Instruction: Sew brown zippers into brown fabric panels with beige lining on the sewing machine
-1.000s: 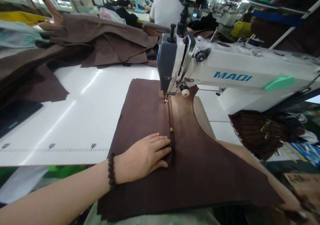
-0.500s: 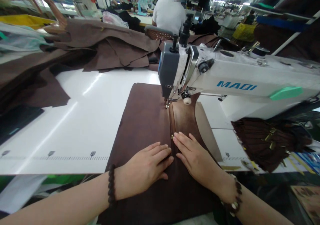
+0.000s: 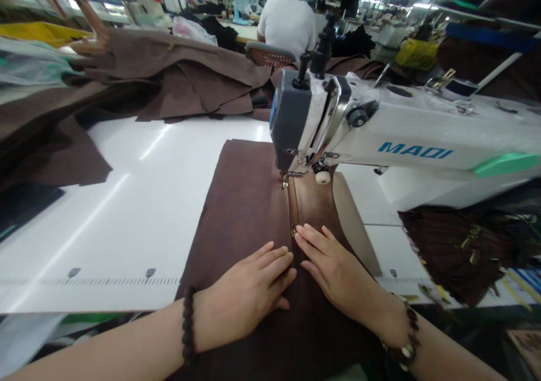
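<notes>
A dark brown leather panel [image 3: 236,200] lies under the presser foot [image 3: 285,184] of a white sewing machine [image 3: 359,122]. A zipper [image 3: 293,203] runs down the panel from the foot toward me, with a small brass-coloured pull [image 3: 293,233] near its lower end. My left hand [image 3: 253,285] rests flat on the panel, left of the zipper line, fingers stretched out. On the other side my right hand [image 3: 333,268] lies flat too, its fingertips touching the panel beside the zipper pull. Neither hand grips anything.
Brown leather pieces [image 3: 203,82] are heaped along the table's far side. At the right lies a stack of dark brown pieces with zippers [image 3: 460,251]. A ruler strip [image 3: 101,281] runs along the table's front edge. A person [image 3: 287,23] sits beyond, back turned.
The view has shifted slightly, so the machine appears a little further right and the table's front edge lower. Both hands keep nearly the same place on the leather panel.
</notes>
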Available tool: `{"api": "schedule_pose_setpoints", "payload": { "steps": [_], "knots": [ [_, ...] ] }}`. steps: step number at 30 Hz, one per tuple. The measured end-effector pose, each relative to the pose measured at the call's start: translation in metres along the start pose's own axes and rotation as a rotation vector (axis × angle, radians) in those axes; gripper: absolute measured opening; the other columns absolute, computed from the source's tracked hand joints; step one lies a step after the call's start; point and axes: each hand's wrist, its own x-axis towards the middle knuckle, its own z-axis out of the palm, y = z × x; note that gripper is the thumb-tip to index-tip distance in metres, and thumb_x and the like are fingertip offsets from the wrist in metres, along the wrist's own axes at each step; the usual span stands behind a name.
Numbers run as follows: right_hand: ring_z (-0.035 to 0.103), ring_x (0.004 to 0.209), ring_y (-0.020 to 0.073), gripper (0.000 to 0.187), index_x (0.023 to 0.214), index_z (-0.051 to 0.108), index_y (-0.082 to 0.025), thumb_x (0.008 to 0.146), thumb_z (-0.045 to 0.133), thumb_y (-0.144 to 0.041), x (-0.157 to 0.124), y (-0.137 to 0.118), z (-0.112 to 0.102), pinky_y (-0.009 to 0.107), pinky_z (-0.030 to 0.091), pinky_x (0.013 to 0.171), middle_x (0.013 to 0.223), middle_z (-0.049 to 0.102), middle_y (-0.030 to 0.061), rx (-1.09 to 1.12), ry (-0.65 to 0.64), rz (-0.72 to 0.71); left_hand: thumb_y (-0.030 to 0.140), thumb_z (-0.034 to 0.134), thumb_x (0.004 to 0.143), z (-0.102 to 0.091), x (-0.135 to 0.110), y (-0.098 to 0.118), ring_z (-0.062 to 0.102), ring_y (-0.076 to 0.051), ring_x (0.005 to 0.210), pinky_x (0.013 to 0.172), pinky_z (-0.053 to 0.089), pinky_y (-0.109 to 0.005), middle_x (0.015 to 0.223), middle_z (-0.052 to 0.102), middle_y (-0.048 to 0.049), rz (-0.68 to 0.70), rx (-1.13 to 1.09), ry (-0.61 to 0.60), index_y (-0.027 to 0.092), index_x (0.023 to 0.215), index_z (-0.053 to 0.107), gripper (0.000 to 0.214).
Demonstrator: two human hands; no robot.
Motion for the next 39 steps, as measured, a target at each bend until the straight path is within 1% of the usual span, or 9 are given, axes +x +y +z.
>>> {"api": "schedule_pose_setpoints", "payload": {
  "steps": [3,8,13,18,25,32,35,39],
  "knots": [
    [0.037,0.126,0.0202,0.041,0.129,0.042,-0.01,0.09,0.033,-0.019,0.005,0.004,0.0,0.046,0.038,0.102,0.134,0.043,0.0098,0.006,0.007,0.007,0.036,0.052,0.087,0.0,0.004,-0.006,0.049,-0.027,0.113,0.1,0.039,-0.044,0.116,0.056,-0.014,0.0,0.01,0.006,0.01,0.111,0.057,0.035],
    [0.037,0.127,0.0203,0.042,0.129,0.043,-0.01,0.089,0.034,-0.017,0.016,0.01,0.002,0.046,0.036,0.103,0.134,0.043,0.012,0.029,0.015,0.045,0.036,0.053,0.086,-0.001,0.01,-0.019,0.05,-0.027,0.112,0.099,0.04,-0.044,0.115,0.056,-0.0146,-0.006,0.036,0.003,0.009,0.111,0.057,0.037],
    [0.036,0.127,0.0205,0.042,0.129,0.043,-0.01,0.089,0.035,-0.019,0.031,0.017,0.002,0.046,0.035,0.104,0.134,0.043,0.0117,0.035,0.027,0.081,0.035,0.054,0.086,-0.004,0.019,-0.034,0.05,-0.026,0.112,0.1,0.039,-0.043,0.115,0.056,-0.0134,-0.016,0.041,-0.015,0.011,0.111,0.057,0.035],
    [0.036,0.126,0.0212,0.042,0.129,0.043,-0.011,0.089,0.032,-0.018,0.044,0.021,0.004,0.047,0.034,0.104,0.132,0.044,0.0128,0.046,0.059,0.108,0.035,0.056,0.085,-0.006,0.026,-0.046,0.05,-0.026,0.111,0.1,0.039,-0.044,0.115,0.055,-0.0133,-0.021,0.047,-0.033,0.011,0.111,0.056,0.035],
    [0.035,0.126,0.0208,0.042,0.13,0.042,-0.009,0.09,0.033,-0.019,0.059,0.026,0.007,0.045,0.032,0.106,0.132,0.043,0.0122,0.028,0.064,0.157,0.032,0.057,0.085,-0.011,0.035,-0.062,0.051,-0.025,0.108,0.101,0.037,-0.044,0.115,0.053,-0.0119,-0.049,0.032,-0.07,0.012,0.111,0.054,0.034],
    [0.04,0.121,0.0225,0.043,0.13,0.041,-0.009,0.089,0.032,-0.018,0.073,0.036,0.007,0.047,0.033,0.104,0.127,0.047,0.0149,0.069,0.097,0.164,0.031,0.053,0.087,-0.013,0.042,-0.077,0.05,-0.024,0.106,0.101,0.036,-0.043,0.114,0.052,-0.0108,-0.06,0.031,-0.108,0.014,0.113,0.052,0.031],
    [0.039,0.121,0.0226,0.042,0.13,0.041,-0.009,0.089,0.034,-0.019,0.078,0.042,0.005,0.046,0.033,0.105,0.129,0.046,0.014,0.09,0.109,0.151,0.029,0.051,0.088,-0.012,0.044,-0.083,0.05,-0.024,0.106,0.102,0.034,-0.044,0.111,0.052,-0.0099,-0.063,0.02,-0.118,0.014,0.113,0.052,0.03],
    [0.041,0.119,0.0231,0.042,0.129,0.042,-0.008,0.089,0.036,-0.02,0.084,0.049,0.002,0.043,0.034,0.104,0.127,0.047,0.0134,0.109,0.078,0.142,0.026,0.046,0.091,-0.011,0.046,-0.089,0.049,-0.022,0.106,0.104,0.03,-0.044,0.108,0.053,-0.009,-0.055,-0.015,-0.111,0.013,0.115,0.051,0.028]
  ]
}}
